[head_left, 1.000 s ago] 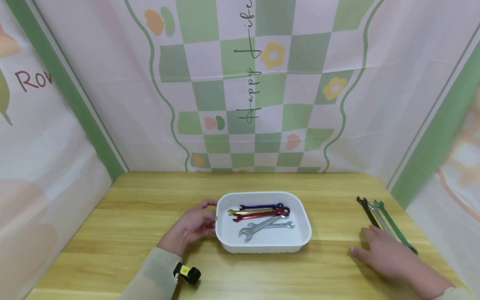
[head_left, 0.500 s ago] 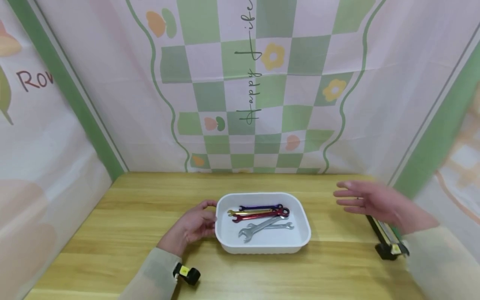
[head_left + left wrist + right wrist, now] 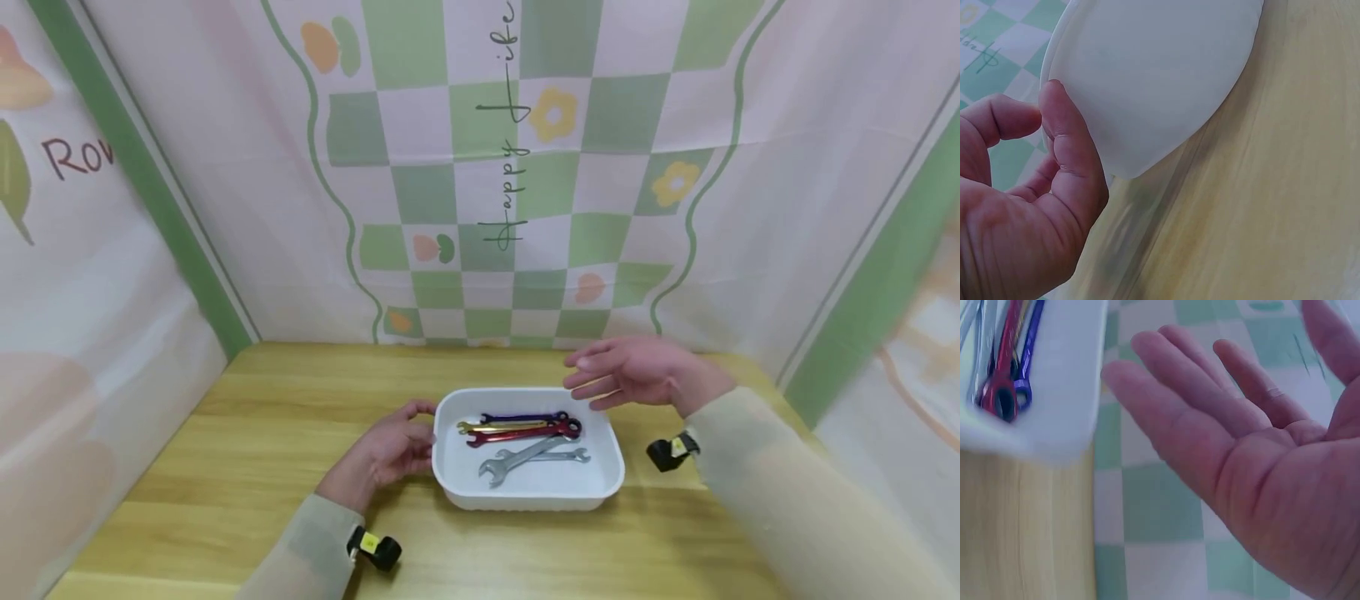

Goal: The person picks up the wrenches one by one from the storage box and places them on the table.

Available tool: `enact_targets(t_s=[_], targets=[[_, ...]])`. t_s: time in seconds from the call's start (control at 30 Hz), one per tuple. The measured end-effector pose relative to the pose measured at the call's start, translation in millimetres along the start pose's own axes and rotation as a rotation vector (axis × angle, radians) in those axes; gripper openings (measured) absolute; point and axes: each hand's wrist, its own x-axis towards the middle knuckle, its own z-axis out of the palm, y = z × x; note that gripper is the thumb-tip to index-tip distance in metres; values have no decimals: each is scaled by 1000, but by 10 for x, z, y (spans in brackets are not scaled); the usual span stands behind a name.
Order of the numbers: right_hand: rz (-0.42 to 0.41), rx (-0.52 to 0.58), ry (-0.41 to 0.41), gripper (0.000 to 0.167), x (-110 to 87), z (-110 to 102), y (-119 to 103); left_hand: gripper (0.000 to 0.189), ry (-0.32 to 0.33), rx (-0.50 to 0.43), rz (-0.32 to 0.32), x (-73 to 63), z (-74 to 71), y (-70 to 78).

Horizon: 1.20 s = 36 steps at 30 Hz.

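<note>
A white plastic tray (image 3: pixel 531 503) sits on the table with several wrenches inside: a purple wrench (image 3: pixel 525 417), a gold wrench (image 3: pixel 495 427), a red wrench (image 3: pixel 517 434) and silver ones, including a larger silver wrench (image 3: pixel 517 462). My left hand (image 3: pixel 390 450) holds the tray's left end; in the left wrist view, thumb and bent fingers meet at its rim (image 3: pixel 1054 56). Above the back right corner of the tray hovers my right hand (image 3: pixel 641 371), fingers extended and apart, holding nothing. The right wrist view shows its palm (image 3: pixel 1272 475) beside the tray.
A wooden table (image 3: pixel 262 467) bears the tray. Behind it hangs a green-and-white checkered cloth (image 3: pixel 480 250), with cloth walls at both sides. My right sleeve (image 3: pixel 795 492) covers the table's right part. Each wrist carries a small black camera (image 3: pixel 386 552).
My right hand has left the black, silver and green wrenches at the right and swung left to the tray. Those wrenches are now hidden behind the sleeve. My left hand stays put.
</note>
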Motion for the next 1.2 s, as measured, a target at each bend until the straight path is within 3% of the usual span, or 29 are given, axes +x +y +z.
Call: enact_targets(t_s=[0.23,0.47,0.9,1.1,1.2], targets=[[100,-147,58,50,357,351,11,62,-2,-7,7,3,3,-34],[130,-291,86,43,578,502,132,61,-5,-17,6,2,4,-31],[169,-537,135,35,710,687,263,62,-8,-20,10,20,-13,-43],[184,-537,105,26,735,726,340,59,-14,-23,10,26,-6,-39],[164,-607,79,22,751,738,348,59,-14,-24,12,28,-1,-35]])
